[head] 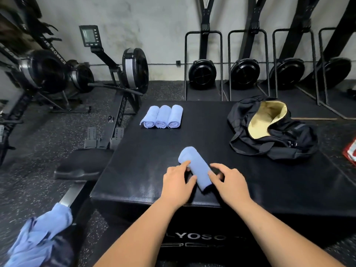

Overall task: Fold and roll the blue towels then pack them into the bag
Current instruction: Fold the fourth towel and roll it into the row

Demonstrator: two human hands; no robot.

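Left hand (pixel 178 183) and right hand (pixel 230 183): each grip pinched the rolled blue towel (pixel 194 165) on the table (pixel 144 160), bag (pixel 289 137) nearby.

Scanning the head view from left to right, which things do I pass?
Loose blue towels → row of three rolled towels → fourth rolled towel, nearest the camera → open black bag → red object at the right edge.

Open counter (pixel 138 160) lies mid-frame between three rolled towels (pixel 161 116) above, one rolled towel (pixel 196 166) below and the bag (pixel 273 139) at right; a rowing machine (pixel 134 68) stands beside the left edge.
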